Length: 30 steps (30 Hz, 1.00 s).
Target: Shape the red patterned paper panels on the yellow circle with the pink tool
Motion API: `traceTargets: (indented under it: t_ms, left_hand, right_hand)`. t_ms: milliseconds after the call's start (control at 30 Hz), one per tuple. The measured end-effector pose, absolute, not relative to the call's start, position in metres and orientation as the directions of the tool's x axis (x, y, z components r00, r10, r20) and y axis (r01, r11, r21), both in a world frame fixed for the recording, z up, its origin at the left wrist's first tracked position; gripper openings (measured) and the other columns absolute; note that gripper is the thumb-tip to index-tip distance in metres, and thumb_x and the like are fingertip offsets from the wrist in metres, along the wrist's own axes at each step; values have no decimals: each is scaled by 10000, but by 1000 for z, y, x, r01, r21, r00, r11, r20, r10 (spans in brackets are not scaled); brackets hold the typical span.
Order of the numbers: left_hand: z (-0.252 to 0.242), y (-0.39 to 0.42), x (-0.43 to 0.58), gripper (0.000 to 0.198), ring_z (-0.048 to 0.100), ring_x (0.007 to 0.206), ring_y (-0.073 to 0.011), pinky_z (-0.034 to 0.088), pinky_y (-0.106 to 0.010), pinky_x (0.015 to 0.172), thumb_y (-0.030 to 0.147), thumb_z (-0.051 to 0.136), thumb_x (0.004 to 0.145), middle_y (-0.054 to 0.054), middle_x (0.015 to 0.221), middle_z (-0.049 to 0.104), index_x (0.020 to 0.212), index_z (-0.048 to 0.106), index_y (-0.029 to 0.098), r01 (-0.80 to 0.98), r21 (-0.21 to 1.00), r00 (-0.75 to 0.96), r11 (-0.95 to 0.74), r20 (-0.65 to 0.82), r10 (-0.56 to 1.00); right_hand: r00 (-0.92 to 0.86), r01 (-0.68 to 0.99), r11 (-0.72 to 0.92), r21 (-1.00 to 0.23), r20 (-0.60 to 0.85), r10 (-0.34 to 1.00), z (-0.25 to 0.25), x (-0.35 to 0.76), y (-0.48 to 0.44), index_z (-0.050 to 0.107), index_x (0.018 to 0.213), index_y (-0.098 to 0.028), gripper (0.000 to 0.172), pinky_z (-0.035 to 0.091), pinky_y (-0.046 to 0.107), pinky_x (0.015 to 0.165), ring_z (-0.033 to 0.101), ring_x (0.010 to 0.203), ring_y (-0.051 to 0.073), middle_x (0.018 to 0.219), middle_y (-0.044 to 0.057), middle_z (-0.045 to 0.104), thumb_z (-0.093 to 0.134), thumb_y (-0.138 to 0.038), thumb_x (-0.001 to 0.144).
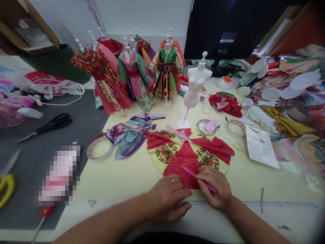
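Note:
A fan-shaped piece of red and yellow floral fabric lies flat on the pale yellow table in front of me. My right hand is closed around a thin pink tool whose tip rests on the red fabric. Beside it, my left hand, wearing a ring, presses with curled fingers on the fabric's near edge. A bare white doll mannequin stands on its stand just behind the fabric.
Several dressed doll mannequins stand at the back. Black scissors lie on a dark mat at left, tape rolls sit mid-table, a folded purple garment lies nearby. Fabric scraps and white discs crowd the right. A monitor stands behind.

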State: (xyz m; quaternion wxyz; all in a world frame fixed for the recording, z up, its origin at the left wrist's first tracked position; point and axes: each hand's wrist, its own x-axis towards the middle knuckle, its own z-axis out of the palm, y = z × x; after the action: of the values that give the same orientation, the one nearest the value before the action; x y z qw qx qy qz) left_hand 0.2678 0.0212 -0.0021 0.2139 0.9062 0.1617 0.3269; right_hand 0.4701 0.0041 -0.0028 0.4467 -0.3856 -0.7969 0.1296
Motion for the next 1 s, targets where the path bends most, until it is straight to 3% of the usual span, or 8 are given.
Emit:
traceTargets:
  t_ms: [433, 633, 1000]
  left_hand:
    - [-4, 18, 270, 209, 558, 612, -150, 497, -341, 774, 285, 525, 773, -41, 630, 606, 891, 575, 120, 257, 382, 692, -888, 568, 445]
    - [-9, 17, 268, 198, 569, 641, -149, 474, -343, 829, 282, 503, 786, -33, 637, 609, 896, 571, 131, 213, 385, 760, -898, 513, 400]
    - [-11, 17, 268, 196, 564, 646, -149, 468, -340, 835, 278, 499, 793, -35, 655, 612, 908, 563, 134, 210, 402, 771, -891, 493, 403]
  right_hand:
    - [-302, 502, 656, -564, 597, 743, -7, 469, 7, 572, 899, -144, 208, 490, 332, 682, 574, 708, 163, 722, 48, 573, 522, -43, 724]
    - [-309, 524, 676, -517, 625, 717, -1, 478, 5, 565, 826, -146, 159, 488, 326, 646, 564, 667, 160, 664, 35, 550, 513, -47, 713]
    - [-331, 587, 695, -416, 660, 675, -3, 483, 5, 550, 859, -155, 203, 484, 334, 619, 532, 668, 162, 672, 37, 542, 520, -35, 698]
